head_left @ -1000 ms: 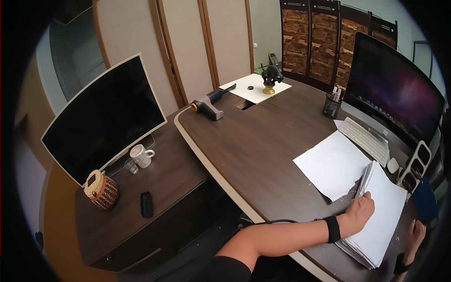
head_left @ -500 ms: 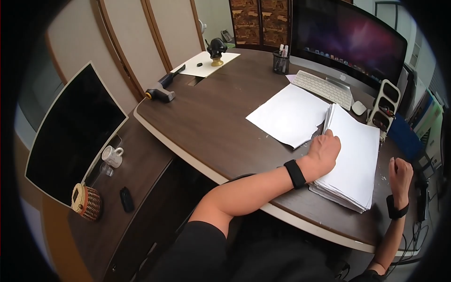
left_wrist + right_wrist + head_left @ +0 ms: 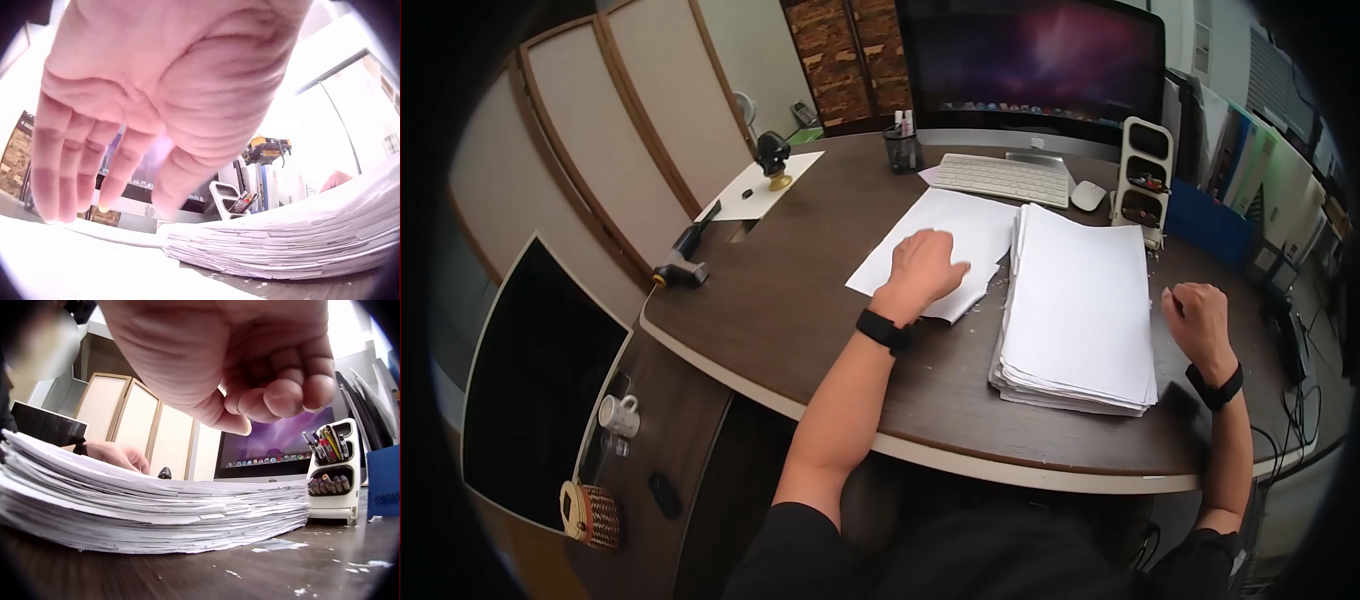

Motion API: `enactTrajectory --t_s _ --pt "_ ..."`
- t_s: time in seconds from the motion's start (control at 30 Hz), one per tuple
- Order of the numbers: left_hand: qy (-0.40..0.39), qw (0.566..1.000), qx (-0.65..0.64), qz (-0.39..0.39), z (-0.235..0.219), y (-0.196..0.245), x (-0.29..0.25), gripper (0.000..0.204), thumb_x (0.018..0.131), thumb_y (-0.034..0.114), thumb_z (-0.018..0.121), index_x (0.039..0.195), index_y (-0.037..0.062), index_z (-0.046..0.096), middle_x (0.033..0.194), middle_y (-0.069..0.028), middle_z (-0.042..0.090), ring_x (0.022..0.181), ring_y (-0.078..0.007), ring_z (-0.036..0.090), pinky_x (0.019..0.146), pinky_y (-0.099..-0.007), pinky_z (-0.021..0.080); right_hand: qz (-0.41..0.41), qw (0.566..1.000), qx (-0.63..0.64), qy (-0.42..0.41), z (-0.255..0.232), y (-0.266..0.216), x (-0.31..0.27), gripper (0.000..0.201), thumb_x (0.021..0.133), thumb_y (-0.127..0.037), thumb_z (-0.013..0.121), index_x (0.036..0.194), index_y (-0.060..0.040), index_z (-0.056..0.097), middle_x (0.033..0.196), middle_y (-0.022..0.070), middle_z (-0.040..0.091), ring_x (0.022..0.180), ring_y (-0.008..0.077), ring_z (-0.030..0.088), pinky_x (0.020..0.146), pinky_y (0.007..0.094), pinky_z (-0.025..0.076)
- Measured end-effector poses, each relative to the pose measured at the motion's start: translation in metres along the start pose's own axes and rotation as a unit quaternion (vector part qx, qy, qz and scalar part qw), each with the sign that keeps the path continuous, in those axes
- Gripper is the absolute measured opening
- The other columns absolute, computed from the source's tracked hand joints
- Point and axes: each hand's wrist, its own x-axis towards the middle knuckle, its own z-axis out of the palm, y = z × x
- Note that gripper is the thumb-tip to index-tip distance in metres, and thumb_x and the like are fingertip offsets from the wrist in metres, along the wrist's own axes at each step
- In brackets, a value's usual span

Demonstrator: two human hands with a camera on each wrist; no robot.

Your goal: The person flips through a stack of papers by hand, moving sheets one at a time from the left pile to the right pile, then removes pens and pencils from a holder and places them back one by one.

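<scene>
My left hand is over the white paper sheet that lies left of the stack. In the left wrist view its fingers hang down fairly straight, tips close to the white paper, with nothing gripped. The sheet has a ragged edge on its near right side. A thick stack of paper with uneven edges lies in front of the keyboard. Just right of the stack, my right hand hovers with its fingers loosely curled and holding nothing.
Behind the papers are a keyboard, mouse, monitor and white pen holder. A mesh pen cup stands farther left. A handheld tool lies at the desk's left edge. Paper scraps dot the desktop.
My left hand has moved off the stack's left edge, leftward onto the loose sheet. My right hand stays at the stack's right side. The head view has turned right.
</scene>
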Motion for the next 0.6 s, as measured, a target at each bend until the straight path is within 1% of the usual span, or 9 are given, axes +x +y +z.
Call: enactTrajectory --t_s 0.1,0.13,0.17,0.23,0.27,0.37,0.53,0.57,0.6 --pt "-0.054 0.995 -0.034 0.079 0.018 0.000 0.002 0.043 0.079 0.038 0.074 0.084 -0.0036 0.068 0.093 -0.0242 0.069 0.093 -0.0406 0.065 0.082 -0.0484 0.052 0.010 1.000 -0.003 -0.010 0.000 0.000 -0.001 0.030 0.084 -0.011 0.064 0.058 -0.0008 0.053 0.060 0.0167 0.056 0.058 0.0371 0.058 0.056 0.0465 0.044" --pt "-0.066 0.993 -0.029 0.091 0.015 0.010 -0.002 0.033 0.079 0.029 0.071 0.082 -0.0043 0.068 0.090 -0.0254 0.068 0.091 -0.0420 0.066 0.082 -0.0483 0.053 0.004 1.000 0.002 -0.007 0.001 0.000 -0.001 0.030 0.084 -0.012 0.064 0.058 -0.0009 0.053 0.060 0.0166 0.056 0.058 0.0370 0.058 0.056 0.0462 0.045" --pt "-0.069 0.992 -0.026 0.100 0.019 0.017 -0.005 0.033 0.079 0.029 0.071 0.082 -0.0043 0.068 0.090 -0.0254 0.068 0.091 -0.0420 0.066 0.082 -0.0483 0.053 -0.002 1.000 0.006 -0.002 0.002 0.000 -0.002 0.030 0.084 -0.012 0.064 0.058 -0.0010 0.054 0.060 0.0166 0.057 0.058 0.0369 0.058 0.056 0.0459 0.045" --pt "-0.095 0.993 0.038 0.063 0.027 0.032 -0.009 0.021 0.076 0.015 0.066 0.083 -0.0048 0.068 0.087 -0.0268 0.068 0.087 -0.0437 0.066 0.080 -0.0486 0.054 0.009 1.000 0.003 -0.004 0.003 0.001 -0.003 0.030 0.083 -0.012 0.064 0.057 -0.0014 0.055 0.061 0.0164 0.058 0.059 0.0365 0.060 0.057 0.0456 0.047" --pt "-0.095 0.992 0.040 0.070 0.030 0.034 -0.009 0.021 0.076 0.015 0.066 0.083 -0.0048 0.068 0.087 -0.0268 0.068 0.087 -0.0437 0.066 0.080 -0.0486 0.054 0.008 1.000 0.009 -0.010 0.004 0.001 -0.003 0.030 0.083 -0.013 0.064 0.057 -0.0016 0.055 0.060 0.0164 0.059 0.059 0.0364 0.060 0.057 0.0457 0.047" --pt "-0.013 0.997 0.066 0.044 0.034 0.031 -0.009 0.012 0.074 0.003 0.061 0.081 -0.0035 0.068 0.086 -0.0264 0.068 0.083 -0.0435 0.068 0.077 -0.0500 0.055 0.006 1.000 0.014 -0.008 0.007 0.006 -0.005 0.030 0.083 -0.013 0.064 0.056 -0.0022 0.055 0.059 0.0160 0.058 0.059 0.0362 0.060 0.058 0.0460 0.047" --pt "0.169 0.979 0.068 -0.095 -0.004 0.011 0.002 0.014 0.082 0.003 0.058 0.090 -0.0017 0.069 0.084 -0.0247 0.070 0.081 -0.0431 0.070 0.075 -0.0501 0.057 -0.007 1.000 0.017 -0.010 0.009 0.008 -0.006 0.030 0.082 -0.013 0.064 0.054 -0.0028 0.056 0.059 0.0153 0.059 0.057 0.0354 0.060 0.056 0.0449 0.047" --pt "0.232 0.969 0.023 -0.083 -0.013 0.009 0.004 0.009 0.084 0.003 0.059 0.086 -0.0009 0.066 0.083 -0.0255 0.069 0.079 -0.0456 0.068 0.071 -0.0509 0.055 0.002 1.000 0.016 -0.006 0.009 0.007 -0.006 0.030 0.082 -0.013 0.064 0.054 -0.0028 0.056 0.059 0.0153 0.059 0.057 0.0354 0.060 0.056 0.0449 0.047" --pt "0.279 0.958 -0.048 -0.051 -0.019 0.006 0.005 0.009 0.087 0.005 0.060 0.087 -0.0011 0.066 0.080 -0.0234 0.070 0.074 -0.0407 0.069 0.068 -0.0477 0.054 -0.001 1.000 0.018 -0.013 0.008 0.006 -0.007 0.030 0.082 -0.013 0.063 0.054 -0.0028 0.056 0.059 0.0152 0.059 0.057 0.0352 0.060 0.056 0.0444 0.047"
